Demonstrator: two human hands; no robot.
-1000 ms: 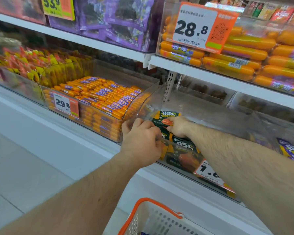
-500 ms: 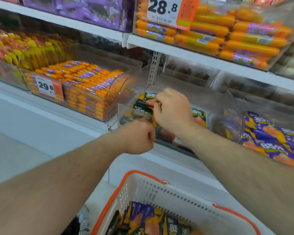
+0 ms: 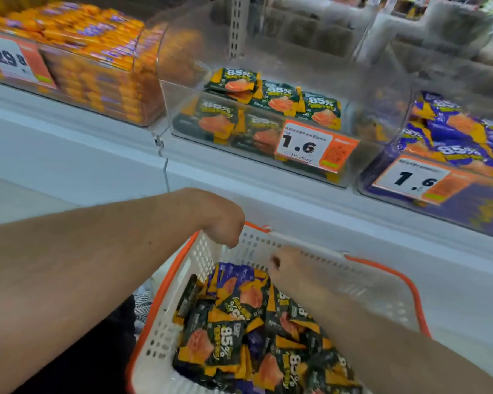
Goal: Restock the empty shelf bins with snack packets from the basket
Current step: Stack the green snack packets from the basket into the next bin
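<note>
A white basket with an orange rim (image 3: pixel 382 269) sits low in front of me, holding several dark green and orange "85%" snack packets (image 3: pixel 228 342) and a few purple ones. My left hand (image 3: pixel 222 223) hangs over the basket's far left corner, fingers curled under with nothing visible in them. Motion-blurred, my right hand (image 3: pixel 291 268) is inside the basket just above the packets, fingers spread downward and holding nothing. On the shelf above, a clear bin (image 3: pixel 182 109) holds a low layer of the same green packets (image 3: pixel 271 100) behind a "1.6" price tag (image 3: pixel 310 146).
A bin of purple "85%" packets (image 3: pixel 453 143) stands to the right of the clear bin. Left of it is a full bin of orange sausage sticks (image 3: pixel 83 52). Clear bins at the back of the shelf (image 3: pixel 310 32) look mostly bare. A white shelf ledge (image 3: pixel 268 194) runs between bins and basket.
Both hands have left the clear bin and come down to the basket, leaving green packets in the bin. My view has tilted downward, showing more of the basket.
</note>
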